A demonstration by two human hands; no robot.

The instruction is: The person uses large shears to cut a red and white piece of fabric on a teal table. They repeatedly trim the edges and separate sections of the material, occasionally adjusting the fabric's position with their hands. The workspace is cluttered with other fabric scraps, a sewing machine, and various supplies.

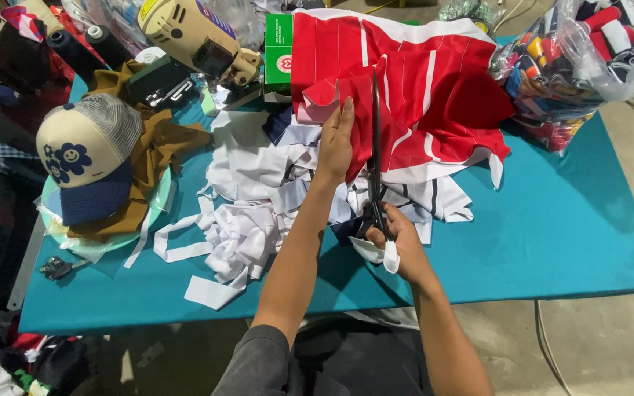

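Head view.

Item: left hand (335, 143). Fingers straight and pressed together, flat against the near edge of the red cloth (434, 95), holding a fold of it down.

Item: right hand (398, 238). Closed around the handles of the scissors (374, 158), with a white wrapping showing at the thumb side. The long dark blades run away from this hand, up across the red cloth just right of the left hand; how far the blades are parted cannot be told.

Item: red cloth with thin white stripes. Lies beyond both hands, spread over a heap and touching the left palm.

Item: white cloth scraps (247, 220). Strips and offcuts piled under and left of the left forearm, reaching toward the near edge of the surface.

Item: teal surface (566, 220). Bare stretch lies right of the right hand.

Item: cap (86, 158). Cream front with blue flowers, blue brim, mesh back; well left of the left hand, on brown cloth (159, 150).

Item: cutting machine (196, 33). Cream-coloured, beyond and left of the left hand.

Item: green box (278, 51). Just beyond the left hand, touching the red cloth's far left edge.

Item: clear bag of thread spools (581, 51). Far right of the hands.
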